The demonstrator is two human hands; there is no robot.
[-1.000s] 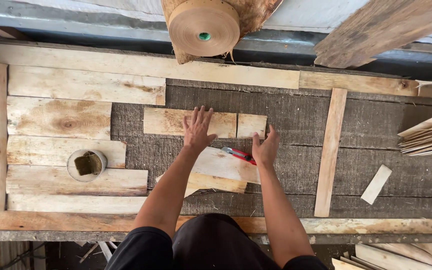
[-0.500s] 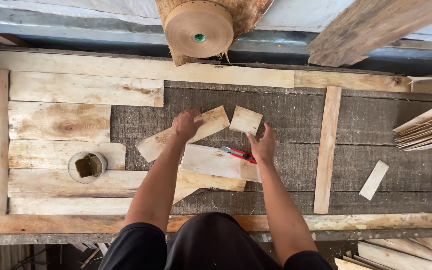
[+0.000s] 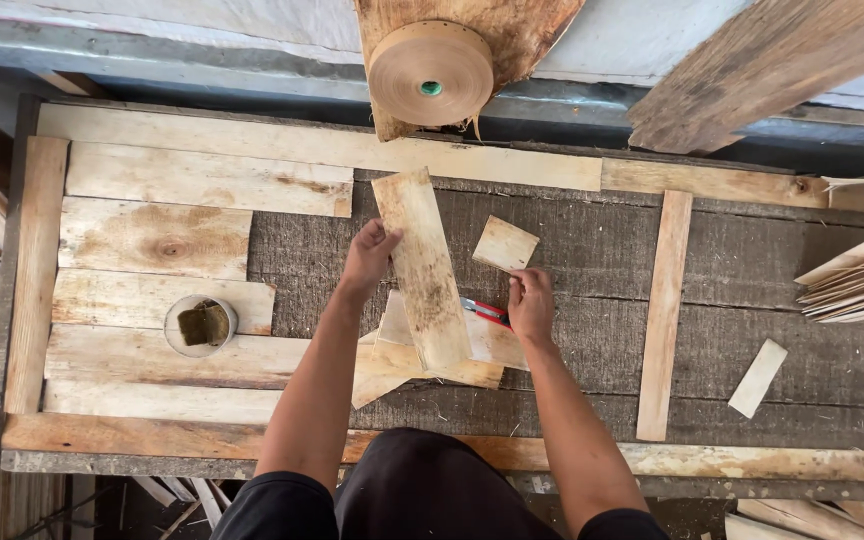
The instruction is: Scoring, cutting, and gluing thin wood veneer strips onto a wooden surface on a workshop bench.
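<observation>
lengthwise, a pale, stained veneer strip (image 3: 424, 268)

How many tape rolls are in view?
1: the brown tape roll hangs at the top centre, above the bench. Others may be hidden outside the frame.

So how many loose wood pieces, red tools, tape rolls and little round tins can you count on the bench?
Loose wood pieces near the hands: 4, the long strip by the left hand, a small square near the right hand, and two pieces underneath
Red tool: 1
Tape roll: 1
Round tin: 1
Total: 7
</observation>
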